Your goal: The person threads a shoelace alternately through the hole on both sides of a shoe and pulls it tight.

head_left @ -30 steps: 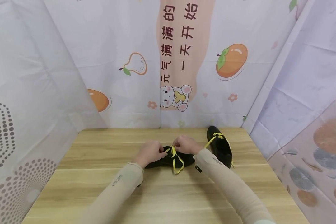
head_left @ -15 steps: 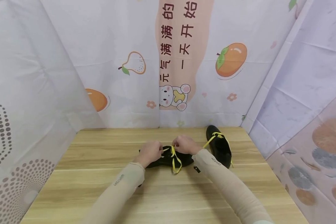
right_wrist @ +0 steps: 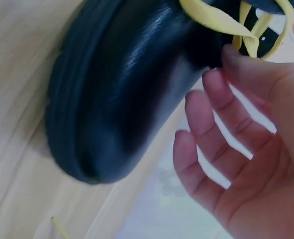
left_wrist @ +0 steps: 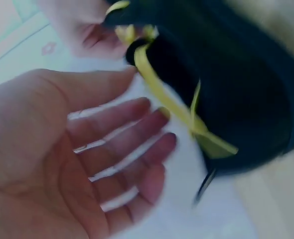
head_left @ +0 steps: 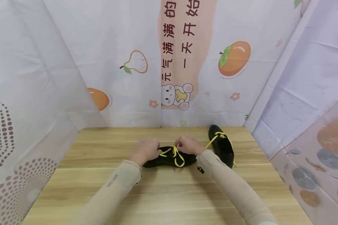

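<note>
A black shoe (head_left: 157,162) lies crosswise on the wooden table, its yellow shoelace (head_left: 181,160) looped over the opening. On the left, my left hand (head_left: 146,149) is close beside the lace; in the left wrist view its thumb and fingers (left_wrist: 122,149) stand apart, with the thumb tip right at the yellow lace (left_wrist: 162,92). My right hand (head_left: 188,144) pinches the lace near the knot between thumb and forefinger, the forefinger tip hidden. Its other fingers (right_wrist: 199,112) are loosely bent beside the shoe's glossy toe (right_wrist: 132,94).
A second black shoe (head_left: 224,148) with yellow laces stands at the right rear of the wooden table (head_left: 101,181), close to my right sleeve (head_left: 228,181). Printed cloth (head_left: 115,37) hangs behind the table and along both sides.
My left hand has moved slightly left, away from the knot, exposing more lace and shoe. The hanging lace loop has drawn up shorter. My right hand keeps its place.
</note>
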Action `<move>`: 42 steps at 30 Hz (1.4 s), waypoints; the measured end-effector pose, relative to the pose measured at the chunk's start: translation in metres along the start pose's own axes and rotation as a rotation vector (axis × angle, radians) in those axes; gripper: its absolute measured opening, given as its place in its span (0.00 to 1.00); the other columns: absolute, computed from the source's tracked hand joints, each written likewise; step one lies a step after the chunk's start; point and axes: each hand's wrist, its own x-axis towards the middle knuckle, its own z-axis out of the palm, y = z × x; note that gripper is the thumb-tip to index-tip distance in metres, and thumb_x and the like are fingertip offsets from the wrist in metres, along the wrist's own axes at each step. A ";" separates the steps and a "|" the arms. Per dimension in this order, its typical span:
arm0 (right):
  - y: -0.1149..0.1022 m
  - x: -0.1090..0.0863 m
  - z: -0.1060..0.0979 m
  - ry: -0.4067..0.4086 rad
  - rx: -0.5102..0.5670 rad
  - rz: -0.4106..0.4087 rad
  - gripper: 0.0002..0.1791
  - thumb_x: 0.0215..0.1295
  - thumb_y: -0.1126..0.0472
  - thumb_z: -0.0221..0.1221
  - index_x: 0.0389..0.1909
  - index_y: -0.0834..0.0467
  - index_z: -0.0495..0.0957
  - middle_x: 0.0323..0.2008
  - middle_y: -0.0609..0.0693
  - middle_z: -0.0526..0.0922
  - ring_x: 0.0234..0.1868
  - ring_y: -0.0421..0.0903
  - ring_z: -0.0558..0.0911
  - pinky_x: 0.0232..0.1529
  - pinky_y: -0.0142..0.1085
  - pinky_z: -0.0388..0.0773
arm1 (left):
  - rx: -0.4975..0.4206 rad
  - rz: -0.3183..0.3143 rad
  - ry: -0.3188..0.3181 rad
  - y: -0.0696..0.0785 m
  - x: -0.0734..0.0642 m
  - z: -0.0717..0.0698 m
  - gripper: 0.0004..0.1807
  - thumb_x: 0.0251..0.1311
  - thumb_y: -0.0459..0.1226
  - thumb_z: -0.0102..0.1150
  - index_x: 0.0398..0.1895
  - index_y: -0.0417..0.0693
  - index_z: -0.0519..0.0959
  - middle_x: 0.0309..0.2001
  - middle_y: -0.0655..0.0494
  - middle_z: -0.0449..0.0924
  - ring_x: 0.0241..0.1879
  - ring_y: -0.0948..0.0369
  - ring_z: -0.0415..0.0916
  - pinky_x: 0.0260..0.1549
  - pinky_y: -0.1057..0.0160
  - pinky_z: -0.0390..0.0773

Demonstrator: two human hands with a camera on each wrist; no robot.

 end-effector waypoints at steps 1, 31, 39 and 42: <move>0.000 -0.001 0.000 -0.006 0.018 -0.010 0.08 0.67 0.68 0.63 0.41 0.57 0.89 0.34 0.50 0.89 0.33 0.42 0.84 0.38 0.39 0.81 | -0.025 0.024 0.009 0.000 0.002 0.007 0.22 0.64 0.38 0.66 0.13 0.50 0.70 0.14 0.61 0.64 0.17 0.62 0.63 0.21 0.60 0.69; -0.002 0.005 -0.003 0.032 0.065 -0.027 0.10 0.60 0.71 0.59 0.32 0.60 0.88 0.25 0.44 0.82 0.21 0.37 0.69 0.29 0.33 0.72 | -0.201 0.081 0.029 -0.003 -0.001 0.014 0.14 0.69 0.33 0.60 0.22 0.48 0.76 0.20 0.60 0.70 0.21 0.63 0.66 0.26 0.61 0.70; -0.003 0.004 -0.002 0.017 0.042 0.083 0.11 0.60 0.71 0.61 0.40 0.61 0.89 0.35 0.50 0.88 0.32 0.42 0.80 0.39 0.39 0.79 | -0.148 0.014 0.002 -0.006 0.000 0.012 0.13 0.68 0.38 0.63 0.22 0.50 0.79 0.20 0.62 0.74 0.21 0.64 0.69 0.27 0.60 0.73; -0.003 0.004 0.000 0.009 0.041 0.051 0.10 0.60 0.70 0.62 0.39 0.60 0.89 0.32 0.48 0.87 0.28 0.40 0.77 0.35 0.36 0.77 | -0.167 0.014 0.008 -0.002 0.009 0.025 0.18 0.68 0.42 0.64 0.18 0.51 0.78 0.16 0.62 0.71 0.17 0.64 0.66 0.21 0.63 0.68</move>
